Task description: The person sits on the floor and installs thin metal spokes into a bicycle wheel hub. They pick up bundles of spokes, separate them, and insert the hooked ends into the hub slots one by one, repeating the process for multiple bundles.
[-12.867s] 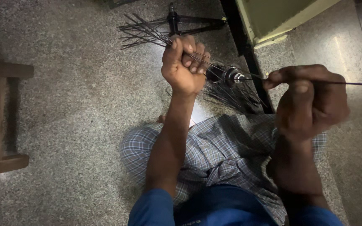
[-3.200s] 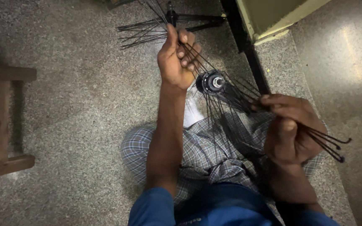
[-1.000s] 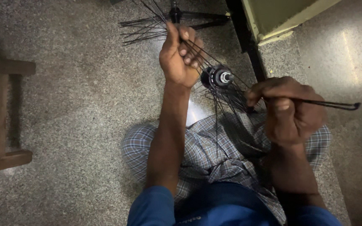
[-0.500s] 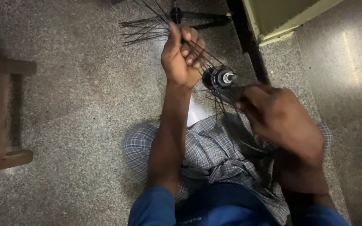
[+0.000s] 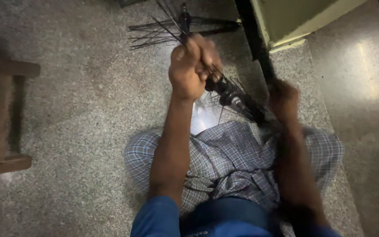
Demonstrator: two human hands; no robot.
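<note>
left hand (image 5: pixel 190 70) curled into a tight fist, clamped round a sheaf of thin black metal spokes (image 5: pixel 216 74) just above the hub (image 5: pixel 233 98). hub dark, cylindrical, metallic, held over the lap with spokes fanning out of it in all directions. right hand (image 5: pixel 284 98) just right of the hub, smeared by motion blur; cannot tell how far closed or whether anything is in it. below the hub, checked grey-blue cloth (image 5: pixel 237 162), soft and creased, across the knees. above the hub, a second spoked hub (image 5: pixel 183 22) lying flat on the speckled stone floor (image 5: pixel 80 109), its wires splayed leftward. far left of the hub, a worn wooden stool (image 5: pixel 1 118). upper right of the hub, a pale green cabinet base (image 5: pixel 294 26) with a black upright bar (image 5: pixel 255 44).
</note>
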